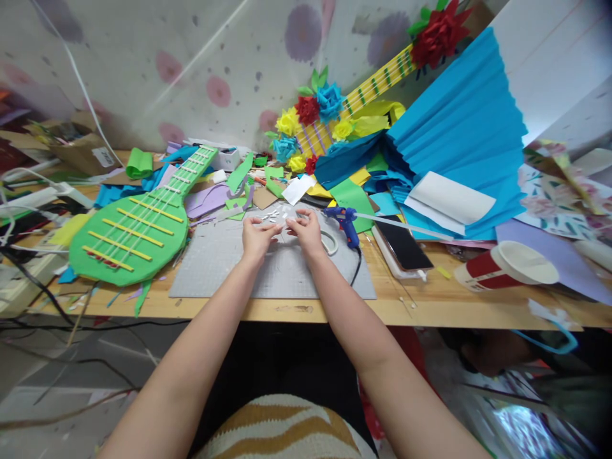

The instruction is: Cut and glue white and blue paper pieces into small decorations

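Over the grey cutting mat (210, 261), my left hand (259, 238) and my right hand (306, 231) face each other, fingertips pinched close together. Something small, thin and pale lies between them, too fine to name. White scraps (273, 217) lie on the mat just beyond my fingers. Beside my right hand, partly behind my wrist, is a white ring-shaped handle (331, 243). A blue glue gun (345, 223) rests on the mat's right side, its black cord running toward the front edge.
A green paper lute (131, 239) with yellow strips lies at left. Paper scraps (210, 199) heap behind the mat. At right are a phone (405, 243), a red and white paper cup (504, 266) and blue crepe paper (463, 134). A flower-covered yellow guitar (377, 83) leans on the wall.
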`<state>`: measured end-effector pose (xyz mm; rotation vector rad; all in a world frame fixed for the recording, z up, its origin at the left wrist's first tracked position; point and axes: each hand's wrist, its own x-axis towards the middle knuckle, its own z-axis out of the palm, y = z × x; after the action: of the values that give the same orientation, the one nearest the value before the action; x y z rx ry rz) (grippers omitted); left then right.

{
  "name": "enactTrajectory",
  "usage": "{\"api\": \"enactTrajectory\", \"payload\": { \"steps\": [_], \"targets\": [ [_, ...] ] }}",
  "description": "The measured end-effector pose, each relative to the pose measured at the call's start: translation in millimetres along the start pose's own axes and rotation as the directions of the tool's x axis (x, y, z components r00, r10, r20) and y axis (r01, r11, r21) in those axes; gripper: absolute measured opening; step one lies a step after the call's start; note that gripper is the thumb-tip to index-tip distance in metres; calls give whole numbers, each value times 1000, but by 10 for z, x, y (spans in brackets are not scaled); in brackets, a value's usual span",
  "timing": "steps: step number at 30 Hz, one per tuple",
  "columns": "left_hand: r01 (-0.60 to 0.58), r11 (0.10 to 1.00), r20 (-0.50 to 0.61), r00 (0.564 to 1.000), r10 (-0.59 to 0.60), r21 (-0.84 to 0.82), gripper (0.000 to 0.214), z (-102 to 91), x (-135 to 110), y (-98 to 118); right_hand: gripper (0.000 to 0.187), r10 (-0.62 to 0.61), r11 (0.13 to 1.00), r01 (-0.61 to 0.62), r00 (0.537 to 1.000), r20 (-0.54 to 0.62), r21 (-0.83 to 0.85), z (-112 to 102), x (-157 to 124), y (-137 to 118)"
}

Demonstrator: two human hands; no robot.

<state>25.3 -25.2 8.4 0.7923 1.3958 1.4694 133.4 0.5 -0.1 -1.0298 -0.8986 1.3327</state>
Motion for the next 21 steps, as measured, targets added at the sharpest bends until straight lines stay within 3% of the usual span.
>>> {"api": "enactTrajectory", "payload": {
  "steps": [13,17,21],
  "targets": [
    [5,994,46,999,0,-109,65,35,11,-2,42,1,1000,0,999,53,-20,3,5,-9],
    [48,988,39,998,-43,-150,67,55,18,-5,37,8,999,-13,993,116,45,-4,26,-2],
    [49,978,16,999,-47,-201,66,44,52,-39,47,-1,995,-20,978,211,96,-11,40,56]
  ]
}}
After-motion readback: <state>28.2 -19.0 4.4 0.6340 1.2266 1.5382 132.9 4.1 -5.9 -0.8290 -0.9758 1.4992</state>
